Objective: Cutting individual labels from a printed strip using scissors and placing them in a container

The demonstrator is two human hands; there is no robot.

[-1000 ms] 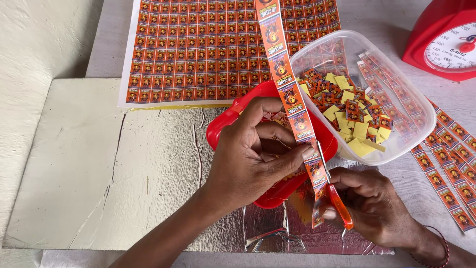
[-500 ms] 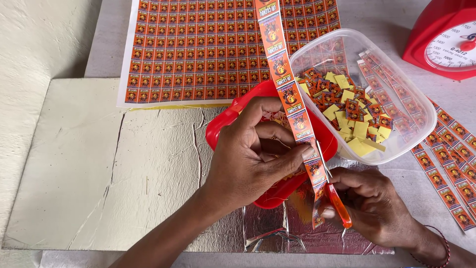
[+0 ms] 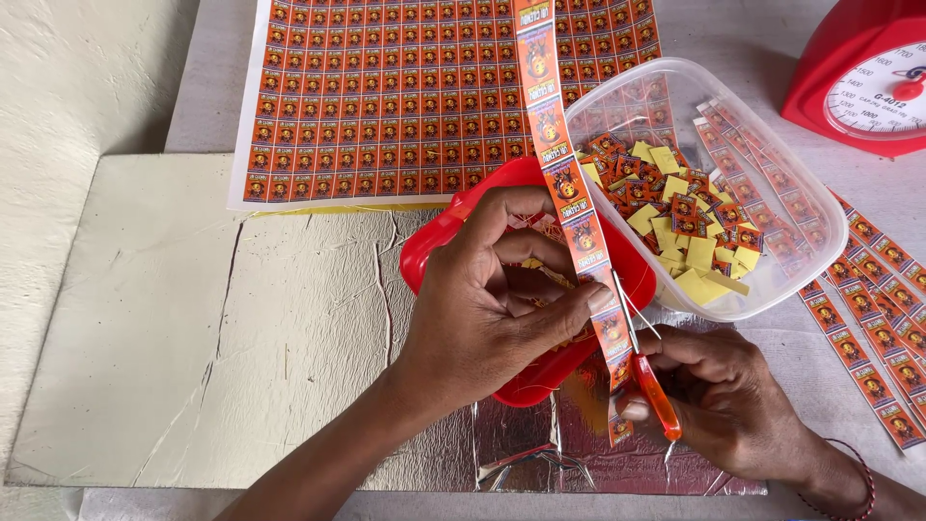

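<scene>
Left hand (image 3: 502, 309) pinches the label strip (image 3: 564, 183), which runs upward from the grip; right hand (image 3: 733, 405) holds scissors (image 3: 648, 371) closed across it just below.

Label strip (image 3: 564, 188) between fingers (image 3: 579, 301) (scissors (image 3: 648, 371) alongside)

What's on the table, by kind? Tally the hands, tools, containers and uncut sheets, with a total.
Hands: 2, left hand pinching the strip, right hand gripping the scissors
Strip in hand: 1
Scissors: 1
Red tray: 1
Clear tub: 1
Scale: 1
Uncut sheet: 1
Total: 8
</scene>
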